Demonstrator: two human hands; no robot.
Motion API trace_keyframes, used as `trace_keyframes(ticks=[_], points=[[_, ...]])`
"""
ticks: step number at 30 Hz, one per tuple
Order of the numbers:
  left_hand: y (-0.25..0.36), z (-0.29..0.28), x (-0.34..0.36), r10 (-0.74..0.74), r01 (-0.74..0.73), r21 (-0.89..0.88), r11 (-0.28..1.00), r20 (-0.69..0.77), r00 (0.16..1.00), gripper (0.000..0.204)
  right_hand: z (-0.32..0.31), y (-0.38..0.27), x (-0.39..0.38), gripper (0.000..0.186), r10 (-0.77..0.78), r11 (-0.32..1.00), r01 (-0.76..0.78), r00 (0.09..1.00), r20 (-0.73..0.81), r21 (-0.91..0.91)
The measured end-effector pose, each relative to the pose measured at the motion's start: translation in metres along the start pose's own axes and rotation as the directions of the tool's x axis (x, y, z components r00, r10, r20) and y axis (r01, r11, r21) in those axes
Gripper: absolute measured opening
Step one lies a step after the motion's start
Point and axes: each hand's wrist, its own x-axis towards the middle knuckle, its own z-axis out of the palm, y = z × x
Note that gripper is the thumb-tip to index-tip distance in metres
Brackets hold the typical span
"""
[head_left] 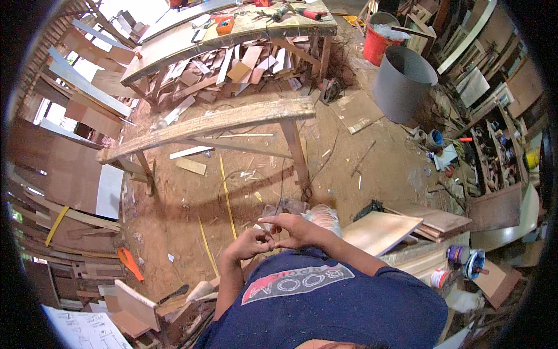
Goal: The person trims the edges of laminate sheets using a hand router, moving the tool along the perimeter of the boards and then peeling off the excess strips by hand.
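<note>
Left hand (251, 243) curled, right hand (293, 230) half-open, fingertips close together; we can't tell if either grips anything. Near them, we see the longer yellow strip (228, 195) on the floor (372, 189).

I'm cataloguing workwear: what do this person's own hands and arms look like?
No gloves or wristbands show on the left hand or the right hand, and both forearms are bare. The dark blue shirt has short sleeves and, across its front, a lettered grey and red panel.
</note>
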Motion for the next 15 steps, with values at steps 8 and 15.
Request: trace_keyframes(ticks=[8, 15], points=[[0.071, 0.0, 0.235, 0.145, -0.104, -0.197, 0.975, 0.203, 0.968, 0.021, -0.182, 0.068, -0.026, 0.067, 0.125, 0.988, -0.145, 0.944, -0.305, -0.046], [0.22, 0.055, 0.458, 0.212, -0.143, -0.182, 0.973, 0.449, 0.868, 0.012, -0.373, 0.102, -0.106, 0.056, 0.312, 0.902, -0.431, 0.664, -0.68, -0.007]])
